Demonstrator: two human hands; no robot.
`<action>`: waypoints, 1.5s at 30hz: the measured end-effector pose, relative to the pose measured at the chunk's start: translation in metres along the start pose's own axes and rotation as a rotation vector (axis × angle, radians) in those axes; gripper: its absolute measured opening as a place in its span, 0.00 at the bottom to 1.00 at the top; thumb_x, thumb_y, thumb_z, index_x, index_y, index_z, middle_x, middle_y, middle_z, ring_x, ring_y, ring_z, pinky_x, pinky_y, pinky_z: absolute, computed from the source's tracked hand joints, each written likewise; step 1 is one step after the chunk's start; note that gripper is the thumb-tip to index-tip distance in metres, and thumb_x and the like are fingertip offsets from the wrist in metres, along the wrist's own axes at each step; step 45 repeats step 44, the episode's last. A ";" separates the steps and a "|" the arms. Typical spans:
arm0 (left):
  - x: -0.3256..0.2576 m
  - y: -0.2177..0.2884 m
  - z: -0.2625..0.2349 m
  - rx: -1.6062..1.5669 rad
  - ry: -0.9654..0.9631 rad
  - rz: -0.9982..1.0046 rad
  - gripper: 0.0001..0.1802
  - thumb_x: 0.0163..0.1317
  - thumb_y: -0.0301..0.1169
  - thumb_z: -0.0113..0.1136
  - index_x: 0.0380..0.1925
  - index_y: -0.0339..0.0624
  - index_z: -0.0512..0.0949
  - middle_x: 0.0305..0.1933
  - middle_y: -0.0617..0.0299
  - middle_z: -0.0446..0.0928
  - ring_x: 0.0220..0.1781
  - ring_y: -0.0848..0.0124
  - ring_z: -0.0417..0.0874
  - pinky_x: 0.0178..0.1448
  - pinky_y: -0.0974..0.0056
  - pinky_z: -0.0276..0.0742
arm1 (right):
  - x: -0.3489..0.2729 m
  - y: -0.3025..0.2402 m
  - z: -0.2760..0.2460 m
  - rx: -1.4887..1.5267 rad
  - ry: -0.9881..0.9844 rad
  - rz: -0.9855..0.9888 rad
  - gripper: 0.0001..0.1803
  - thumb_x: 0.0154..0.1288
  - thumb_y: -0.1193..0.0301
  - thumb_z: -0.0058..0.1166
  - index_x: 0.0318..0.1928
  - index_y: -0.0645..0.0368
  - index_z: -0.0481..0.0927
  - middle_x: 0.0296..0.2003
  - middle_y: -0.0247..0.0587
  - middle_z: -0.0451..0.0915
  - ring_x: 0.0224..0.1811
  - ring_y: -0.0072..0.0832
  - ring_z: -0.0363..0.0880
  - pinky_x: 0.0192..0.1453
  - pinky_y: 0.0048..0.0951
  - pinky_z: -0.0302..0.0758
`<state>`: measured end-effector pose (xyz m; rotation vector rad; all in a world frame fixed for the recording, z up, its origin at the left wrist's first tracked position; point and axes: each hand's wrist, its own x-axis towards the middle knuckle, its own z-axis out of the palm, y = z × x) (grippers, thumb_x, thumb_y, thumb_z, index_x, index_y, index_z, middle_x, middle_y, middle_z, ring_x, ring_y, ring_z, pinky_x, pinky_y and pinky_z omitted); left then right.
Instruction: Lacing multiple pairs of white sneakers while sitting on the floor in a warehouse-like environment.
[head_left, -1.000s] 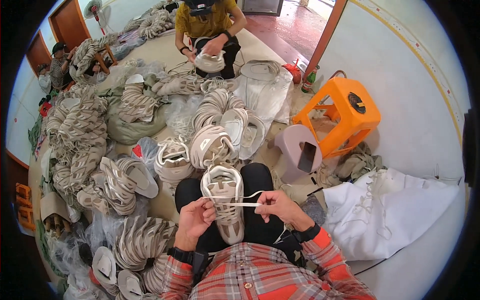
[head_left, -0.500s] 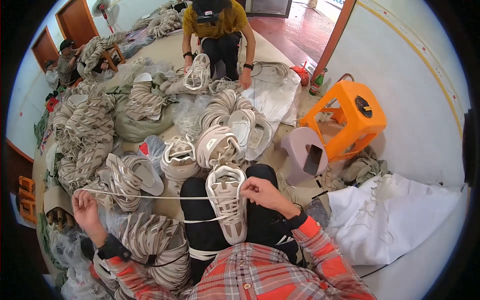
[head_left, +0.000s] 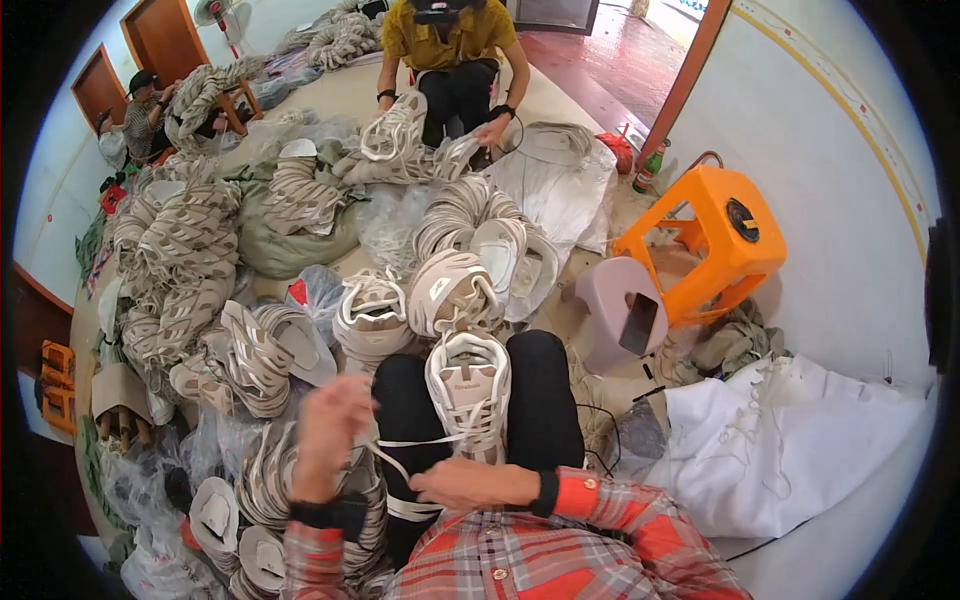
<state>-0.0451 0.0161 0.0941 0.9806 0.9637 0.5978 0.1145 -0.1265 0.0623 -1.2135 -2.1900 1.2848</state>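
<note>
An upper of a beige and white shoe (head_left: 468,385) rests between my black-trousered knees, its toe end toward me and partly covered by my right forearm. A pale shoelace (head_left: 415,443) runs out of its eyelets to the left, then bends back down toward my right hand (head_left: 455,485). That hand is low in front of my lap, fingers closed, with the lace meeting its fingertips. Raised left of the shoe, over a stack of shoe uppers (head_left: 268,475), is my left hand (head_left: 332,425). Motion smears its fingers, so what they hold is hidden. More pale laces (head_left: 410,510) loop around my left thigh.
Beyond my knees stand more shoes (head_left: 372,310) and bundled uppers (head_left: 185,235). A person in a yellow top (head_left: 450,40) handles shoes opposite. To the right are a lilac stool (head_left: 600,295) with a phone, an orange stool (head_left: 705,225) and a white sack (head_left: 790,440).
My right hand has left the shoe's eyelets and come down toward my lap. My left hand has swung right, closer to the shoe. The lace, stretched taut before, now hangs slack.
</note>
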 end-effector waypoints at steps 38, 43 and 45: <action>-0.001 -0.068 0.033 -0.508 -0.512 0.231 0.12 0.65 0.34 0.48 0.30 0.40 0.77 0.29 0.57 0.78 0.35 0.69 0.79 0.45 0.63 0.73 | -0.050 0.074 -0.134 -0.845 0.836 0.303 0.04 0.49 0.72 0.51 0.28 0.55 0.73 0.28 0.38 0.71 0.37 0.34 0.69 0.40 0.36 0.62; -0.034 -0.067 0.060 -1.131 -0.076 0.160 0.11 0.64 0.40 0.49 0.40 0.51 0.78 0.42 0.63 0.80 0.59 0.63 0.71 0.69 0.53 0.54 | -0.046 0.077 -0.117 0.444 0.880 0.202 0.07 0.62 0.70 0.53 0.35 0.61 0.73 0.38 0.39 0.76 0.37 0.29 0.75 0.41 0.32 0.71; -0.033 -0.072 0.059 -1.129 -0.078 0.159 0.11 0.64 0.40 0.49 0.40 0.51 0.78 0.42 0.63 0.80 0.59 0.63 0.71 0.69 0.53 0.54 | -0.048 0.080 -0.115 0.444 0.882 0.201 0.07 0.62 0.70 0.53 0.35 0.61 0.73 0.38 0.39 0.76 0.37 0.29 0.75 0.41 0.32 0.71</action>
